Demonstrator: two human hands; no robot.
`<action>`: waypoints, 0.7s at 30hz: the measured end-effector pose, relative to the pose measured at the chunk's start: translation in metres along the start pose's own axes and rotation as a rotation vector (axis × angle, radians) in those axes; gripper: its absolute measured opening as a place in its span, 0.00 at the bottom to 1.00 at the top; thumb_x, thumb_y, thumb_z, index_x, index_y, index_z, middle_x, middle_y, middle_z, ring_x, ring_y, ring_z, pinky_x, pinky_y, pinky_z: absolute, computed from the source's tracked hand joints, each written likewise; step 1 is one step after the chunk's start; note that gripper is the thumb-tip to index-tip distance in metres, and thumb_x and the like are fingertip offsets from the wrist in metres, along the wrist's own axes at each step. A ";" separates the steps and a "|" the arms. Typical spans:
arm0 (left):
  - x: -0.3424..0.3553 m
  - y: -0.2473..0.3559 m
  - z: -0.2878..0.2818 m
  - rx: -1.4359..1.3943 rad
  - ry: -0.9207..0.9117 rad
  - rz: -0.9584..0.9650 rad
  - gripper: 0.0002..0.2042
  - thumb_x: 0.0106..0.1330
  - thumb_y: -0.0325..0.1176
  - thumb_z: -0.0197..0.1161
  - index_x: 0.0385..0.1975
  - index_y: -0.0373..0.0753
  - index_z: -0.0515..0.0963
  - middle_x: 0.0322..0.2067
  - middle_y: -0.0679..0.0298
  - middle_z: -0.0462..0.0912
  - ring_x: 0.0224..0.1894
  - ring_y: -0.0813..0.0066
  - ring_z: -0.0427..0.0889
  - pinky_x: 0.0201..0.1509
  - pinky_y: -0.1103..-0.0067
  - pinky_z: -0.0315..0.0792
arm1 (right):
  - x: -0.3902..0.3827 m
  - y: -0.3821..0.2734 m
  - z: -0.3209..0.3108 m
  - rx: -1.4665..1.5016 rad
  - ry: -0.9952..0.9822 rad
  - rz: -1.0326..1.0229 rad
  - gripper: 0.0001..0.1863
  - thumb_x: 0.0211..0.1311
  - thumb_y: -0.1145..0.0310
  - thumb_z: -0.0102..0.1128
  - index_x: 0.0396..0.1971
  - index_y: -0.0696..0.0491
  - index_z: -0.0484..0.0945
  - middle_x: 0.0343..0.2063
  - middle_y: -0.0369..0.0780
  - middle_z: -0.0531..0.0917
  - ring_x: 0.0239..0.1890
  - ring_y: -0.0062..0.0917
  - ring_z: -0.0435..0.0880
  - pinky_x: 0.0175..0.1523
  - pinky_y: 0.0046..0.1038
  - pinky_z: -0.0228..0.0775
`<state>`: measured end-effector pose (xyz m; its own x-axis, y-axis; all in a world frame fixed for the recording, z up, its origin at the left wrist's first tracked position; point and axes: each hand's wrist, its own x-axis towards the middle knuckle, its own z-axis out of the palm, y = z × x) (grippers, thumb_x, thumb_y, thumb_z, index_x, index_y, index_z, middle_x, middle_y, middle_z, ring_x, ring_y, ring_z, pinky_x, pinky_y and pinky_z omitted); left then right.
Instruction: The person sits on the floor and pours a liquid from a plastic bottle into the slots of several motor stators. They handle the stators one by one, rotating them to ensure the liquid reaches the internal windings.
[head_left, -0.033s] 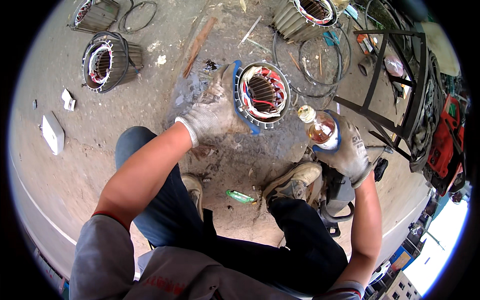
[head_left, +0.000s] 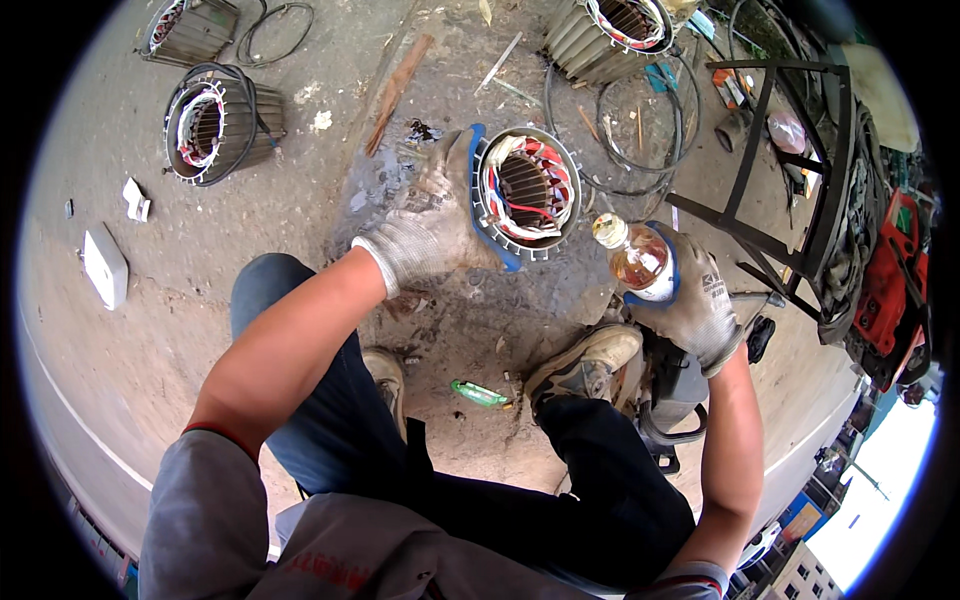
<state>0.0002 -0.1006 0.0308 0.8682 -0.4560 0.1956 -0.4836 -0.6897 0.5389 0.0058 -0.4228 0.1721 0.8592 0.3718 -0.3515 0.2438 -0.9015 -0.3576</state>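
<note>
I note the stator (head_left: 525, 188) between left hand (head_left: 438, 205), spread wide against its left wall, and right hand (head_left: 697, 303), wrapped round a bottle (head_left: 640, 262) near its right. Step judged: steadying the stator; next move calls for controlled bottle handling.

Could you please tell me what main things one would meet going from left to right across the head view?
White rectangular object, stator with black cable around it, left gloved hand, stator that this hand touches, bottle of amber liquid, right gloved hand, red object near the right rim.
</note>
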 end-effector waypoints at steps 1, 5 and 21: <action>0.001 0.003 0.008 -0.038 -0.063 -0.069 0.60 0.51 0.64 0.79 0.76 0.32 0.56 0.73 0.44 0.61 0.75 0.42 0.61 0.83 0.53 0.49 | -0.001 -0.002 -0.003 -0.052 -0.029 0.023 0.47 0.41 0.62 0.82 0.65 0.58 0.72 0.52 0.56 0.82 0.56 0.56 0.81 0.64 0.48 0.73; -0.001 0.044 0.003 -0.040 0.038 -0.169 0.68 0.40 0.61 0.85 0.77 0.31 0.49 0.68 0.36 0.61 0.71 0.35 0.64 0.75 0.49 0.63 | -0.011 0.000 -0.009 -0.151 -0.021 -0.009 0.46 0.42 0.62 0.80 0.65 0.58 0.73 0.51 0.55 0.82 0.55 0.54 0.81 0.62 0.48 0.73; 0.011 0.050 0.006 -0.046 0.053 -0.143 0.72 0.32 0.59 0.88 0.78 0.33 0.51 0.71 0.40 0.60 0.73 0.37 0.63 0.72 0.46 0.64 | -0.027 0.008 -0.010 -0.327 -0.031 0.056 0.44 0.45 0.60 0.77 0.66 0.56 0.72 0.51 0.52 0.83 0.54 0.50 0.81 0.61 0.46 0.74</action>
<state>-0.0154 -0.1435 0.0550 0.9332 -0.3234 0.1565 -0.3499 -0.7188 0.6008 -0.0108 -0.4422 0.1873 0.8628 0.3213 -0.3904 0.3321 -0.9423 -0.0418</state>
